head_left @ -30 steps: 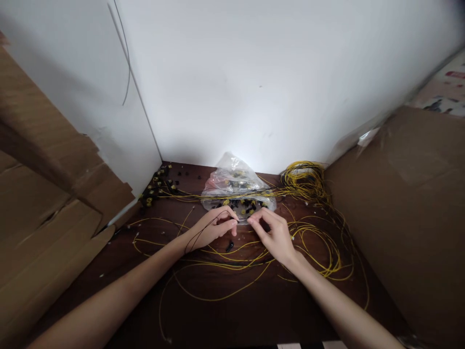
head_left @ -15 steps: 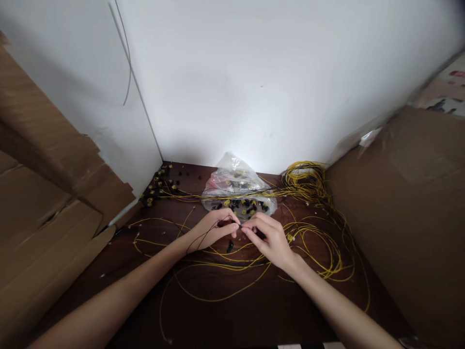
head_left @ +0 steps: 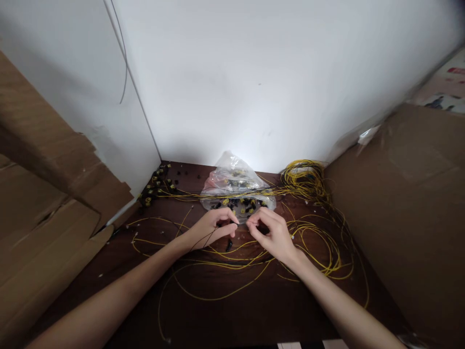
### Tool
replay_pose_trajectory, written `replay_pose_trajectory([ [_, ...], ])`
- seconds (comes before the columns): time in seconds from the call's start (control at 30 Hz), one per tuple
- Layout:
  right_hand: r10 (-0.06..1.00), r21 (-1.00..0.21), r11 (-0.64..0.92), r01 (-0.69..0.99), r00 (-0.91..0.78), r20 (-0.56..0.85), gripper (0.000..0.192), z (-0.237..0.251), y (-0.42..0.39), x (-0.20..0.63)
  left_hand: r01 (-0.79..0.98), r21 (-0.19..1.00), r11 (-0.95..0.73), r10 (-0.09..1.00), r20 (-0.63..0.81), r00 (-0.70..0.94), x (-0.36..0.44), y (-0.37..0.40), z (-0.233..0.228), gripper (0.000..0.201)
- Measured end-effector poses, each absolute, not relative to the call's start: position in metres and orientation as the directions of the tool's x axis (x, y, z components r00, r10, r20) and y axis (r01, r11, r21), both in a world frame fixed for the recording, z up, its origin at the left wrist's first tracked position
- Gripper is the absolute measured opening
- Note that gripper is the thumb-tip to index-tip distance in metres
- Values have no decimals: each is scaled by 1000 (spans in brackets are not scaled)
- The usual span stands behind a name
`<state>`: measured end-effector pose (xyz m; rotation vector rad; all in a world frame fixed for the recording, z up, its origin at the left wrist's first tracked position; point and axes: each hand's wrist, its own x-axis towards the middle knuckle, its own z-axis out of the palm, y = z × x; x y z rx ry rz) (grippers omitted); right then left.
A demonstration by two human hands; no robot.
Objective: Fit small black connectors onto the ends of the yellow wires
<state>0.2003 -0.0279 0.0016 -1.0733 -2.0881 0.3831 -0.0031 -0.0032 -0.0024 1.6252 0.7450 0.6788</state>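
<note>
Head view, looking down on a dark wooden surface (head_left: 232, 310) set against a white wall (head_left: 254, 82). Left hand (head_left: 212, 229), centre of the frame: fingers curled, thumb and forefinger pressed together on a thin black wire (head_left: 203, 239), which loops back under the hand toward the wrist. Right hand (head_left: 274, 232), just right of centre: fingertips drawn close together, facing the left fingertips across a narrow gap; whether this grip pinches anything is too small to tell. Directly beyond both hands, against the wall, lies a clear plastic bag (head_left: 232, 182) holding small black and yellow parts. A small black piece (head_left: 229, 245) lies on the surface just below the left fingertips. Loose yellow wires (head_left: 319, 242) spread over the surface beneath and to the right of the hands, with a denser yellow coil (head_left: 303, 177) at the upper right of the surface. A cluster of small black and yellow connectors (head_left: 156, 186) lies at the left rear corner. Brown cardboard (head_left: 47, 213) borders the left of the frame; a cardboard box (head_left: 407, 208) borders the right.
</note>
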Motion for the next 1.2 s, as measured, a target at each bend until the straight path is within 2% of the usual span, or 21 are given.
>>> replay_pose_trajectory([
  [0.27,755,-533,655,535,-462,464,10,-1,-32,195,98,985,-141,775,48,630,-3,-3,-4,15],
  [0.67,770,-542,637,548,-416,483,10,0,-32,194,139,980,-140,771,19,637,-4,-2,-6,21],
  [1.2,792,-560,609,562,-389,470,11,1,-31,194,139,981,-137,768,16,641,-4,-2,-8,18],
])
